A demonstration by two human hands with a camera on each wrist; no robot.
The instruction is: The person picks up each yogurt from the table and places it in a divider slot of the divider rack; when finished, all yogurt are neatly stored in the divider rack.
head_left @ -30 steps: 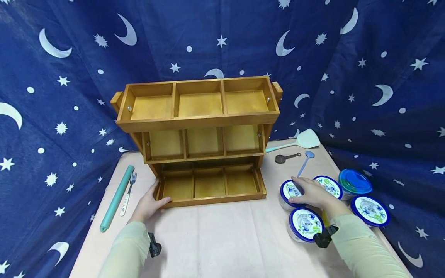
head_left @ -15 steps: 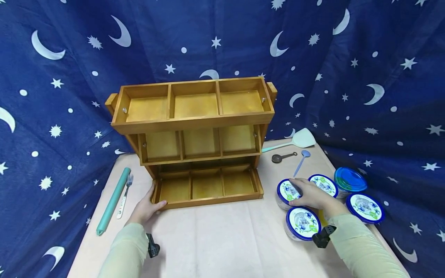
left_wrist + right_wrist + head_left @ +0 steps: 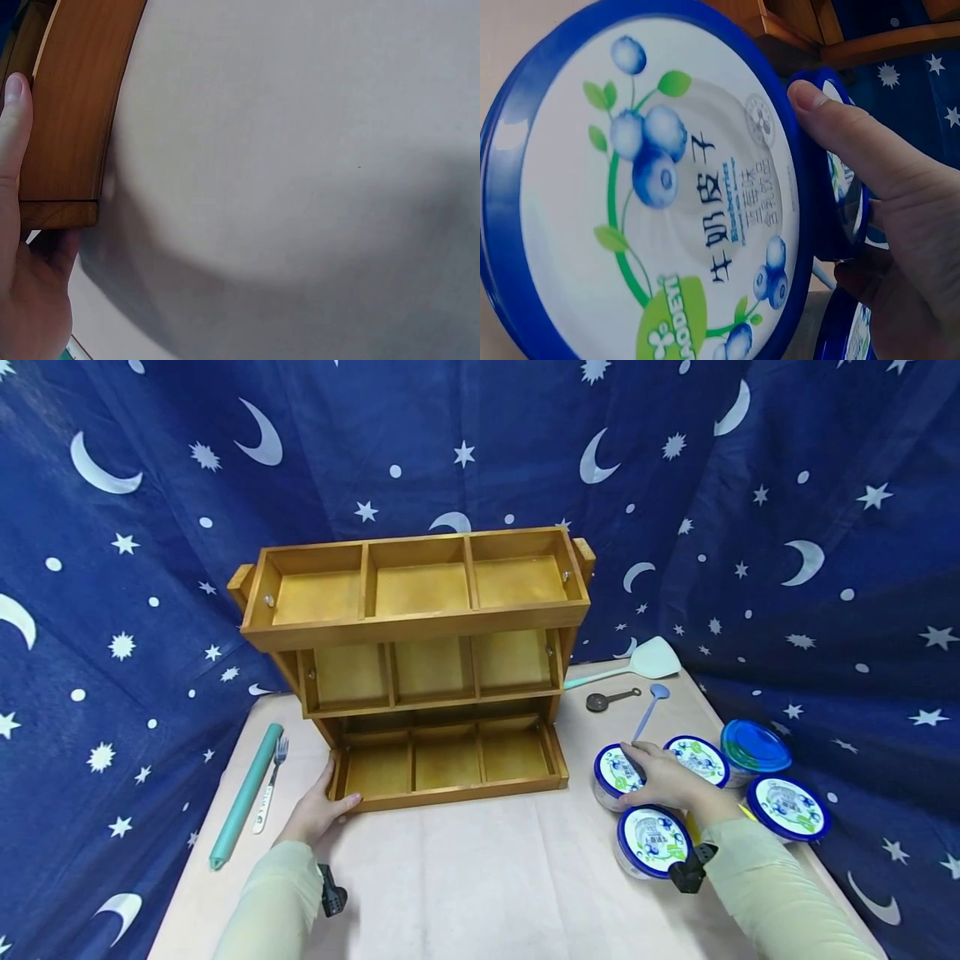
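Box (image 3: 416,625) already opened to 3 tiers nr back edge of table (image 3: 465,885), L hand (image 3: 311,810) gripping its front-left corner; R hand (image 3: 671,778) grips tub (image 3: 615,770) toward right edge, apparently not yet lifted.

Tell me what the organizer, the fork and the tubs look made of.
Organizer: likely varnished wood; brown with faint grain and a soft sheen.
Fork: probably metal prongs, silvery; the whitish patterned handle could be plastic or ceramic.
Tubs: probably plastic; the blue rims are glossy and catch light.
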